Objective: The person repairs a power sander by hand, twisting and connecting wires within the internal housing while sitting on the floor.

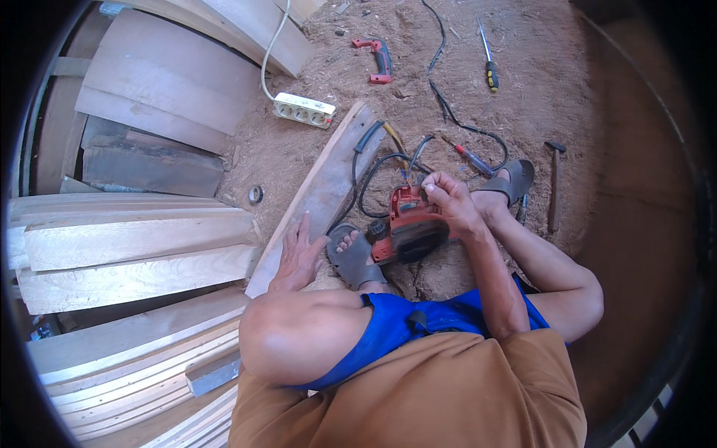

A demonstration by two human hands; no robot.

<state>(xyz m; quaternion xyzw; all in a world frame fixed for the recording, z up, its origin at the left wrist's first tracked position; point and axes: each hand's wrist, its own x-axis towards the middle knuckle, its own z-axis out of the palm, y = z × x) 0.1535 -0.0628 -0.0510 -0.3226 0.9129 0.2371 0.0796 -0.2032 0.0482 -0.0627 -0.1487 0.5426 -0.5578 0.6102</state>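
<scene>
So the biggest stuff here is the pile of wooden boards (134, 246) stacked up on the left, pale planks lying side by side, with more leaning at the top left. The ground is all sawdust (358, 82). One loose plank (321, 187) runs diagonally from the middle down toward the person's knee.

The person is squatting, in blue shorts and a brown shirt, with grey sandals on; the left sandal (352, 257) sits right next to the plank.

Between the feet is a red and black power tool (403, 224), resting on the ground, tilted a bit, with its black cable (373, 175) looping over the top end of the plank.

The right hand (448, 201) is curled over the top edge of the tool, fingers pinched down at the spot where the wires come out. Can't really tell what exactly the fingertips are gripping, too small. The left hand (299, 250) is open, fingers spread flat, pressing on the plank just left of the sandal.

Smaller bits: a white power strip (302, 110) above the plank, a red handsaw handle (377, 58) near the top, a hammer (554, 183) on the right, a screwdriver with a red handle (469, 158) just above the right hand, another yellow and black screwdriver (488, 63) farther up, and a little roll of tape (255, 194) by the boards.
</scene>
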